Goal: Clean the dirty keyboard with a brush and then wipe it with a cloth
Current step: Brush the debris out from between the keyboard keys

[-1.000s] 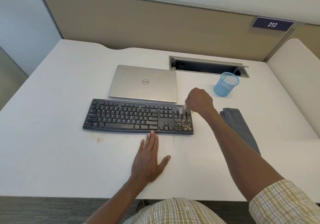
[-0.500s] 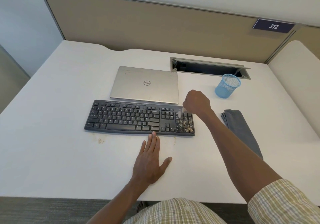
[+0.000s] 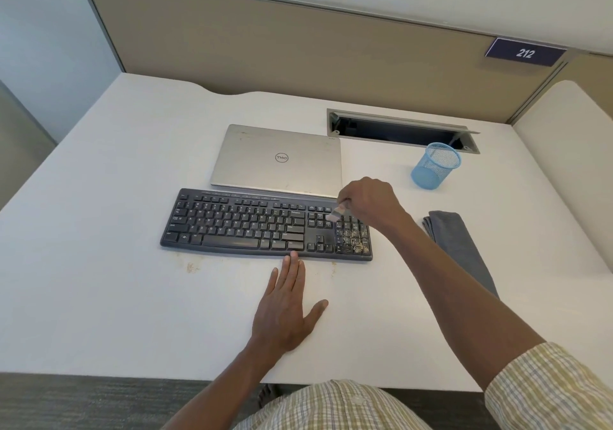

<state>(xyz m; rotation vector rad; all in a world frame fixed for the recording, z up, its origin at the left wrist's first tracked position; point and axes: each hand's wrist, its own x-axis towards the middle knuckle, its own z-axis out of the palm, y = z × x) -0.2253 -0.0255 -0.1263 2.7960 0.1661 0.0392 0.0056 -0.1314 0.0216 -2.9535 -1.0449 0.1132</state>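
We see a black keyboard (image 3: 265,225) lying flat on the white desk (image 3: 99,230), its long edge running left to right, with pale crumbs and grime caked over the number pad at its right end. Our right hand (image 3: 368,202) hangs over that upper right corner, fingers curled round a small brush (image 3: 335,214), whose pale bristles point down and to the left, at or just above the keys beside the number pad; the brush is blurred, so we cannot tell whether the bristles touch. Our left hand (image 3: 287,310) lies flat on the desk in front of the keyboard, fingers straight and close together, thumb spread out to the right, the fingertips reaching the keyboard's near edge and holding nothing. A folded grey cloth (image 3: 457,247) lies on the desk to the right of the keyboard, apart from it and partly hidden behind our right forearm. Just behind the keyboard sits a closed silver laptop (image 3: 278,159), and farther back to the right a blue mesh cup (image 3: 435,165) stands upright in front of a recessed cable tray (image 3: 398,127). A few brownish specks mark the desk near the keyboard's front left corner.
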